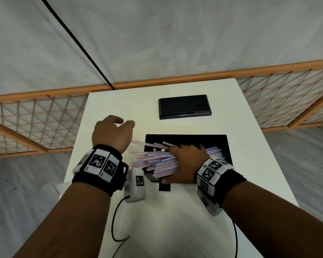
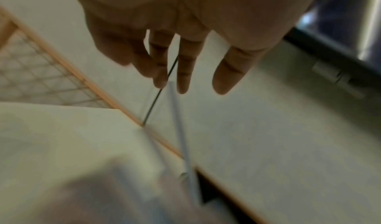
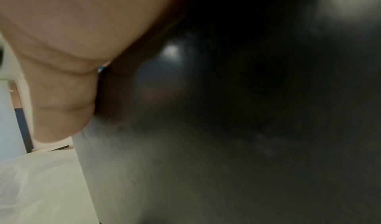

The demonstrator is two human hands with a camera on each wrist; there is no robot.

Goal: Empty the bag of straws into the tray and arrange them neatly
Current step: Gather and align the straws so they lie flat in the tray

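Note:
A thick bundle of pink, blue and white striped straws (image 1: 157,162) lies slanted over the left part of the black tray (image 1: 225,144), its ends sticking out past the tray's left edge. My right hand (image 1: 185,164) grips the bundle from above, with the thumb under its near side. In the right wrist view only my palm and the dark tray (image 3: 247,97) show. My left hand (image 1: 122,125) hovers over the table left of the tray, fingers relaxed and holding nothing. One loose straw (image 1: 140,143) reaches from under it toward the tray; the same straw (image 2: 181,137) is blurred beyond my fingertips (image 2: 182,87).
A black rectangular box (image 1: 185,107) lies at the back of the white table (image 1: 250,174). A crumpled clear plastic bag (image 1: 59,187) hangs at the table's left edge, near my left wrist. A wooden lattice rail (image 1: 35,116) runs behind the table.

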